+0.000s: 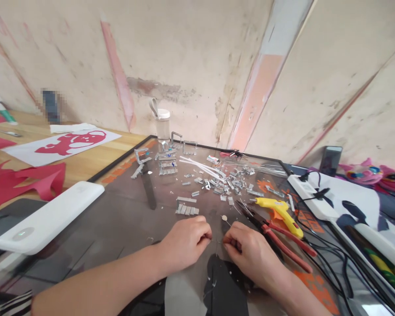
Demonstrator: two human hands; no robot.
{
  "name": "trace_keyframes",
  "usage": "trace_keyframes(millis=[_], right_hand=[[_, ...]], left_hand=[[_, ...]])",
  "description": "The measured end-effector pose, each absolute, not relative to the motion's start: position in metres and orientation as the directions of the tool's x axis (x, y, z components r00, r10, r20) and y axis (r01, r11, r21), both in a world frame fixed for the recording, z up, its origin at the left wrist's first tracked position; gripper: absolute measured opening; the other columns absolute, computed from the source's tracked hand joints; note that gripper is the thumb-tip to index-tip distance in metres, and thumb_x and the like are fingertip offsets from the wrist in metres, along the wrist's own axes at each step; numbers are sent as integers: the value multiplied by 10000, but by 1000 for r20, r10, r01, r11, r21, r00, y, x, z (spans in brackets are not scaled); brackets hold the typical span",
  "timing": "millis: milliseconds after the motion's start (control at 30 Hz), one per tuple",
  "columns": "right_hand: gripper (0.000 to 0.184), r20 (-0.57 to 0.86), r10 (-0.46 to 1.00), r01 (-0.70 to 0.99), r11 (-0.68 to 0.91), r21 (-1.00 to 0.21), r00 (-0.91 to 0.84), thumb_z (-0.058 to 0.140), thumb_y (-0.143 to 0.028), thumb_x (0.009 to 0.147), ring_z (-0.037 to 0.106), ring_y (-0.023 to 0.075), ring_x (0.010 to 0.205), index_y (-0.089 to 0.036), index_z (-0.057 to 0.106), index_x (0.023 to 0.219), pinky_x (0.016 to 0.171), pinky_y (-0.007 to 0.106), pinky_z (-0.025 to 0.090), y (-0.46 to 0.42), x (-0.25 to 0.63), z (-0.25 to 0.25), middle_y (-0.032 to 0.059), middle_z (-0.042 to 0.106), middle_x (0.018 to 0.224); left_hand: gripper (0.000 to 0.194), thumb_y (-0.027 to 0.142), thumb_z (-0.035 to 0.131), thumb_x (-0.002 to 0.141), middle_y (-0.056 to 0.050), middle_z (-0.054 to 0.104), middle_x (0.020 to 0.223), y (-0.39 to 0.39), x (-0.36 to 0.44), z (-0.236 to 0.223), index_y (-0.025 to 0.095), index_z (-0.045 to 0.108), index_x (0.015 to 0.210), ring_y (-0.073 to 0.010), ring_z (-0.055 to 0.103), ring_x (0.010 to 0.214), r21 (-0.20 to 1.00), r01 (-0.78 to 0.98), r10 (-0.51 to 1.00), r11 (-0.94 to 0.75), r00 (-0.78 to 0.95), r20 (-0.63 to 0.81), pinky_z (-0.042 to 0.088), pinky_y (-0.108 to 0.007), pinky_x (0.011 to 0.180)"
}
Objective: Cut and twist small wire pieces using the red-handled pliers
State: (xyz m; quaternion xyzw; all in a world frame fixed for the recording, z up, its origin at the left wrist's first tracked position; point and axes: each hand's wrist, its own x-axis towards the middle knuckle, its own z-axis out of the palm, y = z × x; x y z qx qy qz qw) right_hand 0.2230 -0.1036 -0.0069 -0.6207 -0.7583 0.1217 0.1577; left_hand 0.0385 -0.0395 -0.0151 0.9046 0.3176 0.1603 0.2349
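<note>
My left hand (188, 241) is closed over the dark glossy tabletop, thumb and fingers pinched together; whatever is between them is too small to make out. Close beside it on the right, my right hand (250, 246) is curled shut as well, with a thin wire-like strand running up from its fingertips toward a small round tan disc (224, 218). Just ahead of my left hand lies a short row of flat grey metal pieces (187, 210). Pliers with red handles (285, 246) rest right of my right hand, beside a yellow hot glue gun (278, 206).
Many loose grey metal bits (230, 183) and white sticks (200, 167) are scattered farther back. Bent metal shapes stand near a lidded bottle (163, 127). A long white device (52, 215) lies left. At right are a power strip (311, 197), black cables and a phone (331, 160).
</note>
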Motion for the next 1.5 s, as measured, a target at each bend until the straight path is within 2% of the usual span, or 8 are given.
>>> trace_keyframes(millis=[467, 700, 1067, 1267, 1500], right_hand=[[132, 110, 980, 924, 195, -330, -167, 453, -85, 707, 485, 115, 621, -196, 508, 660, 556, 213, 310, -103, 222, -8, -19, 521, 684], [137, 98, 980, 913, 195, -358, -171, 451, -76, 706, 484, 116, 635, -198, 502, 674, 567, 212, 312, -102, 221, -10, -18, 524, 700], [146, 107, 976, 890, 218, -401, -191, 466, -59, 688, 490, 107, 643, -197, 510, 670, 576, 202, 319, -102, 218, -8, -25, 540, 702], [152, 171, 965, 867, 255, -428, -200, 475, -69, 721, 502, 110, 663, -203, 541, 697, 588, 198, 335, -103, 221, -7, -18, 551, 716], [158, 262, 959, 859, 224, -461, -110, 463, -110, 787, 507, 115, 657, -201, 579, 731, 600, 213, 360, -99, 231, 1, -2, 545, 725]], left_hand=[[123, 154, 442, 792, 6, 556, 775, -46, 40, -16, 192, 555, 760, -114, 532, 671, 472, 521, 648, -712, 745, 155, 370, -216, 609], [82, 193, 480, 799, 11, 563, 799, -46, 41, -17, 205, 555, 767, -122, 547, 698, 458, 536, 655, -709, 741, 147, 377, -219, 617], [102, 166, 458, 804, 9, 557, 796, -46, 42, -15, 197, 541, 753, -119, 548, 696, 452, 543, 655, -708, 744, 132, 379, -213, 614], [120, 154, 448, 806, 25, 546, 783, -46, 43, -16, 208, 540, 751, -108, 546, 689, 463, 543, 664, -701, 734, 144, 368, -207, 616], [122, 148, 447, 800, 28, 543, 779, -44, 42, -19, 209, 534, 740, -108, 546, 692, 472, 545, 668, -693, 732, 135, 359, -206, 624]])
